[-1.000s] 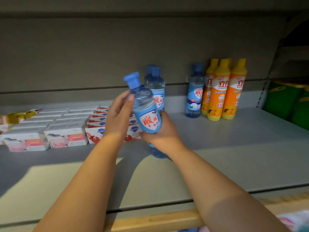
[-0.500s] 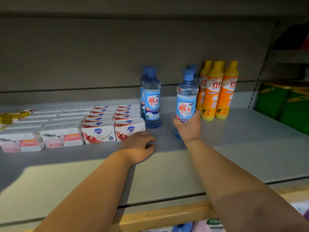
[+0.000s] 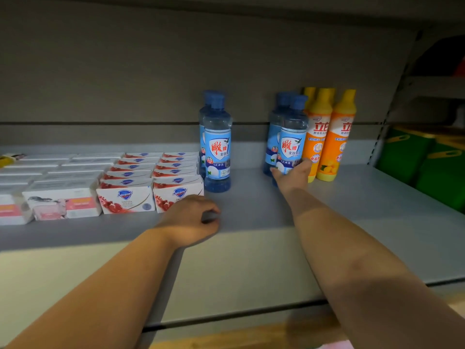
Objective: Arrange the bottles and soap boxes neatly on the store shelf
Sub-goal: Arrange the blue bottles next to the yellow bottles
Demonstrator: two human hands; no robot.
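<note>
My right hand grips the base of a blue bottle that stands upright on the grey shelf, just in front of another blue bottle and left of the orange bottles. A second pair of blue bottles stands further left. Beside them lie rows of red-and-white soap boxes and pink-and-white soap boxes. My left hand rests on the shelf in front of the soap boxes, fingers loosely curled, holding nothing.
Green containers fill the neighbouring shelf section at right, behind an upright post. A yellow item lies at the far left back. The shelf's back wall is close behind the bottles. A wooden edge runs below the shelf front.
My right hand carried the blue bottle rightward and back, setting it upright beside the orange bottles. My left hand let go of it and dropped onto the shelf.
</note>
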